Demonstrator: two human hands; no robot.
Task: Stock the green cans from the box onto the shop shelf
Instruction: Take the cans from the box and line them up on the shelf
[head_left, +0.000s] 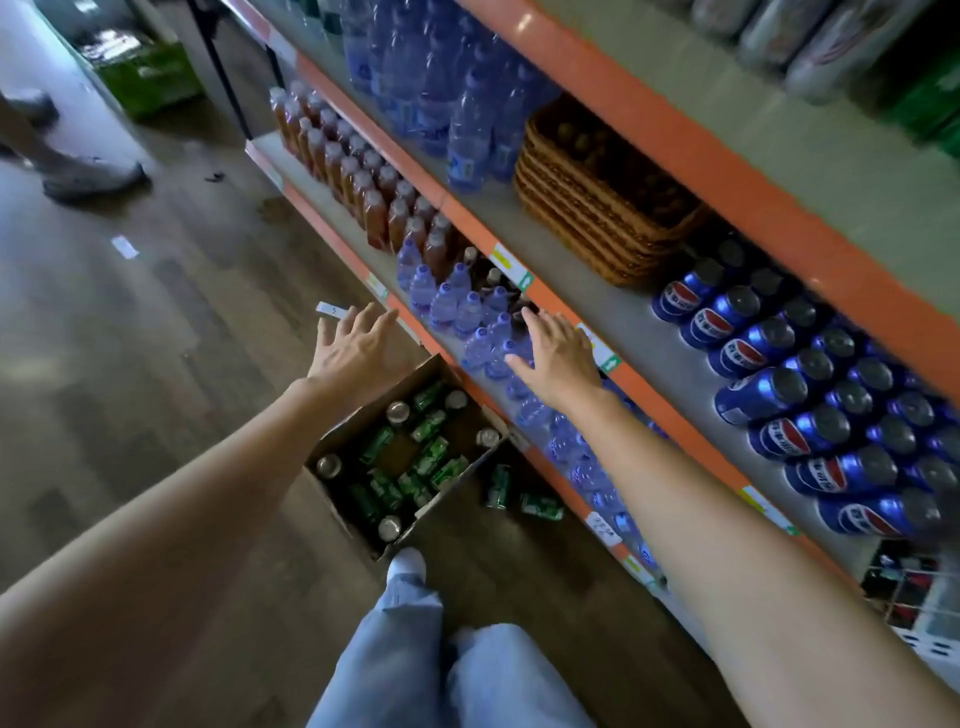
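The left hand hangs in the air just beyond the far-left corner of the cardboard box. It is palm down, with the fingers straight and spread wide, and it holds nothing. The right hand is stretched out beyond the box's far-right side, fingers also straight and a little apart, and it too is empty. It lies over a row of small water bottles; whether the fingertips touch them cannot be told. One bare forearm passes on each side of the box.

The box stands open on the wooden floor, close against the foot of the shop shelf. Inside it are the green cans. Most lie on their sides in a loose heap, and a few stand upright near the box's walls with their silver tops showing. Two loose cans lie on the floor just right of the box, under the shelf's lowest board. At the box's near corner is a white shoe, with pale blue trouser legs nearer still.

The small water bottles fill the low board right of and beyond the box, and brown drink bottles run on further along it. On the board above, up and right of the box, stand packed rows of blue cans. Beyond them are a wicker basket and larger water bottles. Far beyond the box to the left are another person's shoes and a blurred green crate.
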